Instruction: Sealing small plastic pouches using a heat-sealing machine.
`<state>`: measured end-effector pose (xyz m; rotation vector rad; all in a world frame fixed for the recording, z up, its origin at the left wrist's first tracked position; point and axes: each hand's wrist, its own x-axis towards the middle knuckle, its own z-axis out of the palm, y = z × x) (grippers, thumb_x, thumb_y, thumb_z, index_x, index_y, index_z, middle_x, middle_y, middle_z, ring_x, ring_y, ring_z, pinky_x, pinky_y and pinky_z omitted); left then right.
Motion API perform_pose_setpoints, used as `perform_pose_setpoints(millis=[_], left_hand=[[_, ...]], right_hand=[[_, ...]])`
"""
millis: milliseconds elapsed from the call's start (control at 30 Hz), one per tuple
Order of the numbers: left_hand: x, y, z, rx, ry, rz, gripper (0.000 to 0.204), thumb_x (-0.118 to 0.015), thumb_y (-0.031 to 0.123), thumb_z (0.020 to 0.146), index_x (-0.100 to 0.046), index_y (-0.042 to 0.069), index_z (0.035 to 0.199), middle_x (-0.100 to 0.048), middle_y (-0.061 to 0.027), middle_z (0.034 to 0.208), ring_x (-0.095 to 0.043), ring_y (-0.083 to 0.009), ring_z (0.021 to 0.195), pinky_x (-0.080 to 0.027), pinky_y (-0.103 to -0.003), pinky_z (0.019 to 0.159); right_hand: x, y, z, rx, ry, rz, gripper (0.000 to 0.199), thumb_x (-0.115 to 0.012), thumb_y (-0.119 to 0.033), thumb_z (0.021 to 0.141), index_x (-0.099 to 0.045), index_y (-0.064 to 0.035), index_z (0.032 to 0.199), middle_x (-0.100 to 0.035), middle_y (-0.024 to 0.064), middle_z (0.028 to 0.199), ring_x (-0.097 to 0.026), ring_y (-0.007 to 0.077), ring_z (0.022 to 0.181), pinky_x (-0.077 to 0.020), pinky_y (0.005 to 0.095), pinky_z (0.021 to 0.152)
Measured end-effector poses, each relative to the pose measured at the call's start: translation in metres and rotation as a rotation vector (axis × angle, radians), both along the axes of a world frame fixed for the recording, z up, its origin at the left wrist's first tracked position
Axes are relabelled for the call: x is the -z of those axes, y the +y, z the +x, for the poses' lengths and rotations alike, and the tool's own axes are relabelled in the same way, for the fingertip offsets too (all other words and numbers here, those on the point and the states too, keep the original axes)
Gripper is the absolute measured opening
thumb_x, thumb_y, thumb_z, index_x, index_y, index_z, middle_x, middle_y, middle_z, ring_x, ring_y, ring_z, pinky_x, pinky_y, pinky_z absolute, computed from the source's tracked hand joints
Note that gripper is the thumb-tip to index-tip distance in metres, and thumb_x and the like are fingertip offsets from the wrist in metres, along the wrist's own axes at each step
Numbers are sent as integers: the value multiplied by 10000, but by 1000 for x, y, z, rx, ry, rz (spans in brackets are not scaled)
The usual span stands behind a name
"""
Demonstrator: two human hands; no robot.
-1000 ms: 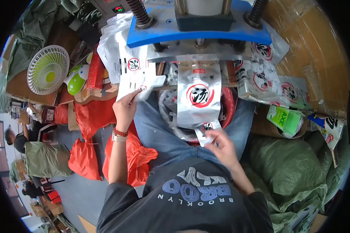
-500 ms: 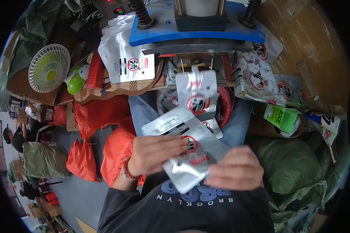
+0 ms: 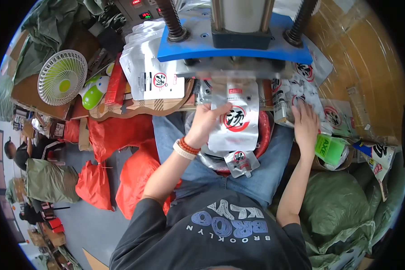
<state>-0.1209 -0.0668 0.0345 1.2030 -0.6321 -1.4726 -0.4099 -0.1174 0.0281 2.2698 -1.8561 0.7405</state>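
A silver pouch (image 3: 236, 128) with a red ring and black character hangs from under the press plate (image 3: 238, 68). My left hand (image 3: 206, 123) pinches its left edge, thumb lying across the front. The pouch's upper end is partly hidden beneath the plate. To the right, my right hand (image 3: 307, 122) rests with fingers spread at the near edge of a pile of small white plastic pieces (image 3: 298, 89), lying on printed silver film. Its fingertips touch the pile; nothing shows in its grip. A smaller silver spouted pouch (image 3: 241, 163) lies lower down, above my lap.
The blue press head (image 3: 234, 50) spans the front between two springs. Stacked silver pouches (image 3: 155, 83) lie left of it, near a white fan (image 3: 62, 77). A green box (image 3: 329, 149) stands at right. Red sacks (image 3: 94, 184) sit on the floor; a red-rimmed tub (image 3: 264, 128) is between my knees.
Both hands have left the pouch they held together near my chest. My left hand moved up to the press, my right hand up and right to the white pieces.
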Motion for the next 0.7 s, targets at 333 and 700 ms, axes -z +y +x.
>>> perform_pose_setpoints(millis=[333,700], left_hand=[[22,11,148,95,-1842,-146,943,-604,644,793,-288,91,1488,-393,-146,1486,-260,-332,1427,-74,-712,1067],[-33,95,69,-283,-1378,-653,402,-557,-140,647,-735,70,940,-730,-81,909,-711,-225,872,-556,-296,719]], right_hand=[[-1,32,-7,-226,-487,298,269,-587,-160,952,-598,36,1136,-624,135,1041,-592,208,912,-455,300,833],[-93,85,71,-716,-330,-331,303,-684,59,713,-672,43,1016,-612,131,1024,-607,263,890,-504,380,789]])
